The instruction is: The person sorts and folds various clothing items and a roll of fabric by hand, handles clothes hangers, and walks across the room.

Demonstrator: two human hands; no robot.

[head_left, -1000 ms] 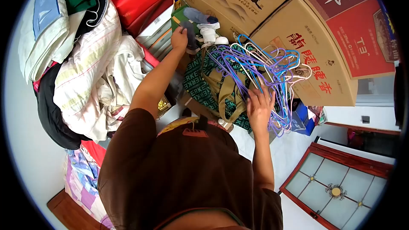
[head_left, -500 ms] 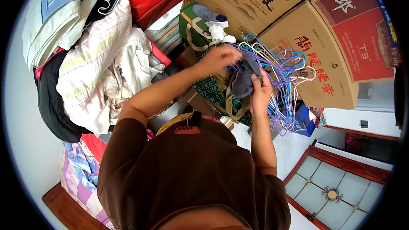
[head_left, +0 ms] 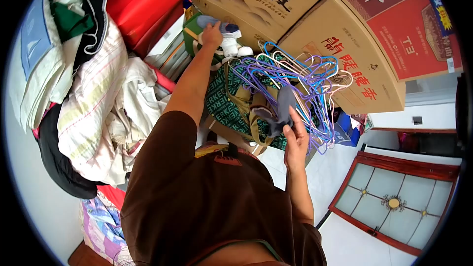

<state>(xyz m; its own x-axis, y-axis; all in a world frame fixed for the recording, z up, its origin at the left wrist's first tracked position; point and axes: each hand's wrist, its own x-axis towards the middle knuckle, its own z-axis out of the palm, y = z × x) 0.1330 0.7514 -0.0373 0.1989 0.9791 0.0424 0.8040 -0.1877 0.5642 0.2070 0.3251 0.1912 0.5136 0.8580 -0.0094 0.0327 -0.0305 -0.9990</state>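
Note:
My left hand [head_left: 212, 36] reaches to the green box [head_left: 190, 37] at the top, its fingers closed at a blue-grey sock [head_left: 207, 21]. White socks [head_left: 230, 45] lie just right of it. In front of the hangers, my right hand [head_left: 295, 143] holds dark grey socks [head_left: 282, 111] between thumb and fingers, and they hang loosely. Purple, blue and white hangers [head_left: 315, 93] lie in a tangle on a black bag with green lettering [head_left: 226, 99], which has khaki straps.
Cardboard boxes [head_left: 345, 59] stand behind the hangers. Clothes and bedding [head_left: 93, 93] are heaped at the left, beside a red bag [head_left: 140, 2]. A blue box [head_left: 347, 130] sits right of the hangers. A glass-paned door [head_left: 394, 199] is at the lower right.
My left hand went from the green box to the dark socks near my right hand, then back to the box. The dark socks are now in my right hand alone.

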